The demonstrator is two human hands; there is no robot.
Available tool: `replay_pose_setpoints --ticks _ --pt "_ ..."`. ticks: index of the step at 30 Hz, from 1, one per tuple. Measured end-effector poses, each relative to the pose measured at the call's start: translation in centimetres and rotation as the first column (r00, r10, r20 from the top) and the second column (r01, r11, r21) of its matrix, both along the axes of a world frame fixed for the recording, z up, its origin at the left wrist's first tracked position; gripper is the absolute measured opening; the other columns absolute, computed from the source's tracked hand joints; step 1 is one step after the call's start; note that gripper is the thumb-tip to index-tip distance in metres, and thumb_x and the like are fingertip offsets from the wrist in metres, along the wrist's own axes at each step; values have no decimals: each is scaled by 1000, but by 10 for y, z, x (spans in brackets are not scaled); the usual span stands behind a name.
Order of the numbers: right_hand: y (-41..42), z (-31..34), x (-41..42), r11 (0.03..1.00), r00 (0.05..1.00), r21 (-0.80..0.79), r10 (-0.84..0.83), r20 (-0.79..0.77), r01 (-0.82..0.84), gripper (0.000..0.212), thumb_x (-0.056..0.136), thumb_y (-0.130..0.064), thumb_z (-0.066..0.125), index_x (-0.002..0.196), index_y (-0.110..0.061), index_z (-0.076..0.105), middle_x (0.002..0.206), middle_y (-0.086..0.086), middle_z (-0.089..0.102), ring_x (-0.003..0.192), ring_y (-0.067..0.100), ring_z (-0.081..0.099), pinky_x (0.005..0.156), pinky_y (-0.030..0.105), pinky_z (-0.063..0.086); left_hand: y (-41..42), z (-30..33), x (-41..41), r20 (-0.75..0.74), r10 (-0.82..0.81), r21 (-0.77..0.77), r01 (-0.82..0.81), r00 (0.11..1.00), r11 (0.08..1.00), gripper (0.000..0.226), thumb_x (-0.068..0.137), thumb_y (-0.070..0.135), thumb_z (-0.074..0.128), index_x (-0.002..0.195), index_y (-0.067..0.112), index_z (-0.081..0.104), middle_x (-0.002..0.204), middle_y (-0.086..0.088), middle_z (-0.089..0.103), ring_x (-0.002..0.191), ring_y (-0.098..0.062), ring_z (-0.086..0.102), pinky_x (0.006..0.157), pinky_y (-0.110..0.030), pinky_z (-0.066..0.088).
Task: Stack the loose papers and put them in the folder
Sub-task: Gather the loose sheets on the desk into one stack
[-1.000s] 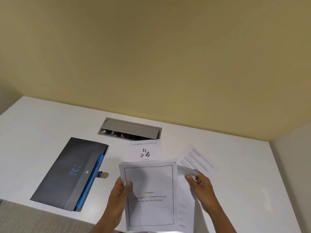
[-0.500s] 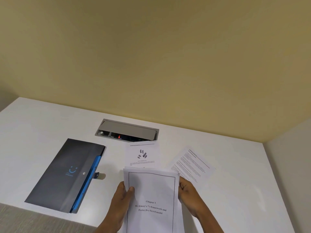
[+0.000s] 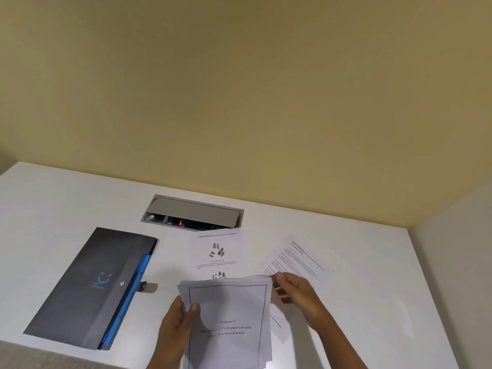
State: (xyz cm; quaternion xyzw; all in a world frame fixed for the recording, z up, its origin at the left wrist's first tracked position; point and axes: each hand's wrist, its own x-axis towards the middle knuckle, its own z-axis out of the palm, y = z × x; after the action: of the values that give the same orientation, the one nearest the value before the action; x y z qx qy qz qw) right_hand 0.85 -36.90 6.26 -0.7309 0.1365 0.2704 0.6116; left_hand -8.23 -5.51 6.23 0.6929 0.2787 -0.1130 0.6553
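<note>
My left hand [image 3: 177, 332] grips the left edge of a paper stack [image 3: 229, 310] whose top sheet has a black border and a chapter title. My right hand [image 3: 298, 294] is blurred at the stack's upper right edge, fingers on the sheets there. A loose page with small pictures [image 3: 217, 251] lies flat just beyond the stack. A second loose page of text [image 3: 298, 258] lies tilted to the right, partly behind my right hand. The dark grey folder [image 3: 90, 286] with blue inner edges lies closed on the left, apart from both hands.
All of it sits on a white desk [image 3: 66, 198] against a beige wall. A grey cable hatch [image 3: 193, 213] is set into the desk behind the papers. A side wall bounds the desk at the right. The desk's front edge runs along the lower left.
The stack has been lifted and tilted up toward me. My right hand slid from the stack's right side up to its upper right edge. The two loose pages and the folder stayed put.
</note>
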Motion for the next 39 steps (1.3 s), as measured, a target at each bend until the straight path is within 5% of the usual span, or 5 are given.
replay_pose_setpoints --ticks 5,16,26,32,39 --pt "-40 -22 18 691 994 -719 9 109 73 95 74 -55 90 150 -14 49 152 4 50 147 27 46 113 47 48 8 2 -3 -13 5 105 -3 1000 994 28 102 33 55 122 52 54 117 14 72 112 -18 65 94 -42 55" --pt "-70 -51 24 462 982 -868 131 -133 -179 145 71 -73 81 167 -6 -4 178 8 1 166 27 5 126 60 29 24 -1 -20 -23 70 166 -65 997 984 33 101 16 59 131 29 59 121 0 73 117 -27 65 108 -47 47" --pt "-61 -53 10 567 1000 -823 2 -23 -20 125 68 -37 95 163 -13 18 155 7 48 144 34 43 107 50 49 19 -4 -13 -17 85 146 -81 996 986 28 101 22 60 121 42 59 117 7 74 112 -23 66 99 -43 49" --pt "-58 -66 -9 736 912 -567 -404 69 369 58 78 2 82 126 -8 50 87 10 64 85 33 63 81 48 57 17 -1 -8 -31 88 112 -84 996 990 34 102 26 58 135 29 56 122 0 71 118 -32 62 109 -55 48" --pt "-59 -61 -33 768 849 -362 -483 216 529 12 95 -11 75 85 -17 78 84 4 80 88 37 73 69 34 53 19 3 -9 -17 129 25 -129 991 991 27 101 27 58 126 39 56 122 5 70 117 -29 63 103 -50 51"
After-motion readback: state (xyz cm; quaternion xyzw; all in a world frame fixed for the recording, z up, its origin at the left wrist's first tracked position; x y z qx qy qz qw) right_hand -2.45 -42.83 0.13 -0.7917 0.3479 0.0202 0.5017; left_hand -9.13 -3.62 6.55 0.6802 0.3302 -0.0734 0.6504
